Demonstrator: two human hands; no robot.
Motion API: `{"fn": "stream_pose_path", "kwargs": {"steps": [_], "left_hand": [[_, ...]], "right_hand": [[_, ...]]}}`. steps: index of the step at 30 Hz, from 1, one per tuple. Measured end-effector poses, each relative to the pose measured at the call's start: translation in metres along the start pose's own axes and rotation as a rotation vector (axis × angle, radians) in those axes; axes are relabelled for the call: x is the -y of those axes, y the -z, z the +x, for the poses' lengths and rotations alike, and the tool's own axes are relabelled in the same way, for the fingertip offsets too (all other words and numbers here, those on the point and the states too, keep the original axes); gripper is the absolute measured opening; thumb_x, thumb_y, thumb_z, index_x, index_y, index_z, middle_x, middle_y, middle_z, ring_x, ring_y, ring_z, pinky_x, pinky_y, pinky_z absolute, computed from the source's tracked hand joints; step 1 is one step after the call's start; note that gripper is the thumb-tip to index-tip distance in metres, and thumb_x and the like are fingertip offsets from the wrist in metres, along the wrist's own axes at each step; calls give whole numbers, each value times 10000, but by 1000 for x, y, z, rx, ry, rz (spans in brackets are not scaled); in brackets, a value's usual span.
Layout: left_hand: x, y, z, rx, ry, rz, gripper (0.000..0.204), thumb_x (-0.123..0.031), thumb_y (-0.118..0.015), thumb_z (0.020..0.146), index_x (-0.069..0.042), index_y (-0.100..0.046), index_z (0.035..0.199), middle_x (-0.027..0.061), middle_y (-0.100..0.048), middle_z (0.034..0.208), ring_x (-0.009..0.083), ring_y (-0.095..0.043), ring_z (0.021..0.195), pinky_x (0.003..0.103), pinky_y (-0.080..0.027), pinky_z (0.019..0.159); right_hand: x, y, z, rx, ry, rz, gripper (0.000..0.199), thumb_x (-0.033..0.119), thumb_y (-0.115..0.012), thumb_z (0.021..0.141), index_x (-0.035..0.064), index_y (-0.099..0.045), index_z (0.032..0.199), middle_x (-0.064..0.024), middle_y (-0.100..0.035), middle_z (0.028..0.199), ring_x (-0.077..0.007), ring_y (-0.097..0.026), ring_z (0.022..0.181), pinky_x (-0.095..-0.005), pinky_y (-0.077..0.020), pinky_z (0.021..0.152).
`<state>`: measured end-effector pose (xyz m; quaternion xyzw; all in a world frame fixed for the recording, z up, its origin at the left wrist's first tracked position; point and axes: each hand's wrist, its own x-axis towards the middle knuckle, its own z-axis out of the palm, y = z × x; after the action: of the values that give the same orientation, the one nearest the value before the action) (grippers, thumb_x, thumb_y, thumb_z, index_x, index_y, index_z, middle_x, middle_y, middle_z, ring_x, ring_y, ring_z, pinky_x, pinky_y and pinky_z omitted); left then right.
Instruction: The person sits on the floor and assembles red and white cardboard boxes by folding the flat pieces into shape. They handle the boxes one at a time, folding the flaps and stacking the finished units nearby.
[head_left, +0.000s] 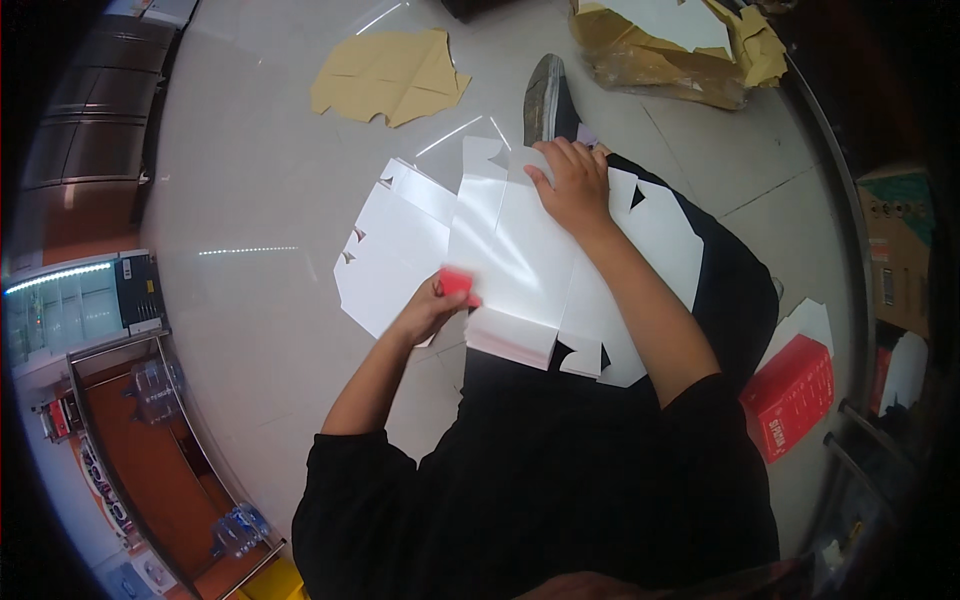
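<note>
One white die-cut carton blank point(520, 240), spread over a black-clad leg point(738, 275): left hand point(428, 310), fingers pinched on its red flap point(455, 281); right hand point(577, 190), fingers loosely spread near its far edge. Tiled floor point(250, 330) extending leftward.

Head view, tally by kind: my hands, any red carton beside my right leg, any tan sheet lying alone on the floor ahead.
Hands: 2 (left hand, right hand)
Red carton: 1
Tan sheet: 1
Total: 4
</note>
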<state>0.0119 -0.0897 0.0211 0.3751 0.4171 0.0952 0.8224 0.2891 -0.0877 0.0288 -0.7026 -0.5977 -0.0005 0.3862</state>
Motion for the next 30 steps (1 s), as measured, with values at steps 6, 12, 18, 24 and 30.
{"fn": "stream_pose_path", "kwargs": {"steps": [6,12,18,24,30], "left_hand": [[-41,-7,-3,181,62,-149,682,-162,-601,795,-32,-212,1339,122,-385,1275,213,-436,1139,363,-389,921],[-38,-27,12,-182,-135,121,500,-93,-569,802,11,-345,1237,133,-527,1086,205,-554,946,319,-491,777],[-37,-2,-3,-444,-334,-55,412,-200,-518,851,31,-402,1172,159,-536,1062,233,-570,910,322,-489,770],[33,146,36,-439,-561,-49,450,-288,-495,877,56,-404,1153,161,-541,1066,231,-577,903,340,-496,780],[73,151,53,-567,-576,-124,442,-226,-401,921,144,-337,1156,288,-489,1077,352,-527,1005,422,-451,904]], "right_hand": [[16,8,4,14,40,87,257,260,-621,735,120,-573,946,-19,-555,861,-206,-505,821,-351,-335,728],[15,21,6,43,95,183,403,137,-635,714,145,-517,1099,-64,-473,1086,-242,-490,956,-417,-377,840],[-77,166,-24,-279,-39,-116,360,62,-612,690,120,-557,1041,-120,-466,1115,-297,-451,1060,-403,-365,922],[-228,323,-229,-148,-924,-741,460,307,-633,728,123,-516,1132,-144,-508,1127,-313,-435,1104,-446,-360,912],[-203,334,-289,14,-1398,-831,621,361,-699,654,94,-432,1147,-158,-394,1195,-324,-298,1190,-621,-235,944]]}}
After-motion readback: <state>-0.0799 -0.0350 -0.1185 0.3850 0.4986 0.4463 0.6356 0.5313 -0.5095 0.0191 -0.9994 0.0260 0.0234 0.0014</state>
